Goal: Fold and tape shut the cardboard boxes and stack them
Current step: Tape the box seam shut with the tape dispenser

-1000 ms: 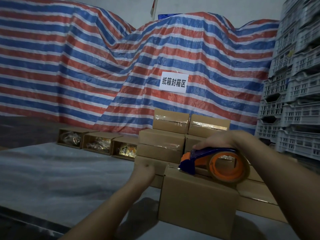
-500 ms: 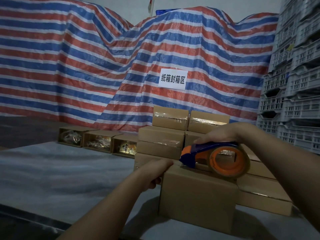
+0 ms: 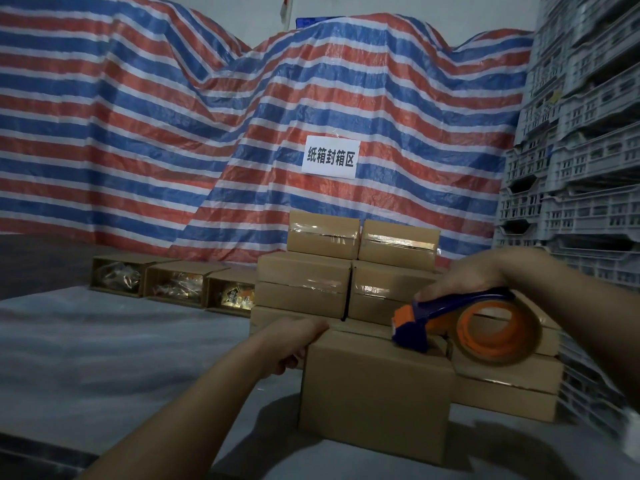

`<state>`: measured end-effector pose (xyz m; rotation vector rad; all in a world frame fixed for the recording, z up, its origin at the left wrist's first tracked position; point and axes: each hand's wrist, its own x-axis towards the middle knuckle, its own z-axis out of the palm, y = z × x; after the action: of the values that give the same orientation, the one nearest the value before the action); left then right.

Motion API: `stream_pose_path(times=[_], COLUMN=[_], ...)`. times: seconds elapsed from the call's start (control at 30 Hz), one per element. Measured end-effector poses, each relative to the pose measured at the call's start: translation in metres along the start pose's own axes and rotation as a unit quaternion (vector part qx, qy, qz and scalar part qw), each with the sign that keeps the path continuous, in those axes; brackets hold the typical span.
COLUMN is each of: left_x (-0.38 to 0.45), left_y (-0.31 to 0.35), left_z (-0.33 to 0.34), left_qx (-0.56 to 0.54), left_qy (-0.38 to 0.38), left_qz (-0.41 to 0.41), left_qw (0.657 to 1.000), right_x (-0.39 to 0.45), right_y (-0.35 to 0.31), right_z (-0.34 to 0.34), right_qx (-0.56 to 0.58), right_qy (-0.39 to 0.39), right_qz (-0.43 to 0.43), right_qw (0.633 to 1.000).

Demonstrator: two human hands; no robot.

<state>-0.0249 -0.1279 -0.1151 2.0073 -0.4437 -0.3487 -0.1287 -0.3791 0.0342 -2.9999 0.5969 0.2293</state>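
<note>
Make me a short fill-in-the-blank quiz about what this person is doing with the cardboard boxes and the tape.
1. The right hand grips a blue and ____ tape dispenser.
2. The dispenser's front end rests on the ____ of the nearest plain brown cardboard box.
3. The left hand holds that box at its upper ____ corner.
4. The white paper sign hangs on the red, white and blue ____ tarpaulin.

Missing words: orange; top; left; striped
</note>
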Motion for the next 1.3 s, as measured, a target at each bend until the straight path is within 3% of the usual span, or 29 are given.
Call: stream_pose_path(times=[0.1, 0.17, 0.27, 0.3, 0.37, 0.43, 0.53, 0.73, 0.93, 1.13, 1.23, 1.3], left_x=[-0.004, -0.006, -0.016, -0.023, -0.034, -0.038, -0.035, -0.028, -0.029, -0.036, -0.037, -0.038], left_y=[0.010, 0.022, 0.039, 0.043, 0.047, 0.043, 0.035, 0.029, 0.028, 0.053, 0.070, 0.073], left_z=[-0.004, -0.004, 0.010, 0.018, 0.035, 0.048, 0.051, 0.050, 0.049, 0.053, 0.073, 0.088], left_qx=[0.073, 0.166, 0.283, 0.293, 0.322, 0.389, 0.474, 0.476, 0.454, 0.424, 0.409, 0.390], left_qy=[-0.011, 0.039, 0.203, 0.219, 0.147, 0.053, 0.057, 0.070, 0.080, 0.031, 0.027, -0.024], left_qz=[-0.010, 0.024, 0.169, 0.232, 0.323, 0.326, 0.312, 0.323, 0.337, 0.270, 0.311, 0.325], left_qw=[0.997, 0.985, 0.922, 0.901, 0.878, 0.860, 0.821, 0.815, 0.821, 0.864, 0.858, 0.861], right_x=[0.001, 0.002, 0.002, 0.002, 0.002, 0.002, 0.001, -0.010, -0.013, -0.008, -0.009, -0.008], right_y=[-0.004, -0.003, 0.000, 0.001, 0.003, 0.006, 0.012, 0.046, 0.088, 0.092, 0.094, 0.095], right_z=[0.001, 0.001, 0.003, 0.004, 0.006, 0.007, 0.009, 0.000, 0.015, 0.031, 0.034, 0.036], right_qx=[0.010, 0.025, 0.042, 0.047, 0.050, 0.047, 0.055, 0.079, 0.060, 0.093, 0.113, 0.123], right_qy=[-0.014, -0.023, -0.043, -0.051, -0.052, -0.047, -0.042, -0.045, -0.044, -0.021, -0.021, -0.018], right_qz=[0.006, 0.015, 0.013, 0.011, 0.004, -0.002, -0.011, -0.034, 0.011, -0.007, -0.001, -0.001], right_qw=[1.000, 0.999, 0.998, 0.998, 0.997, 0.998, 0.998, 0.995, 0.997, 0.995, 0.993, 0.992])
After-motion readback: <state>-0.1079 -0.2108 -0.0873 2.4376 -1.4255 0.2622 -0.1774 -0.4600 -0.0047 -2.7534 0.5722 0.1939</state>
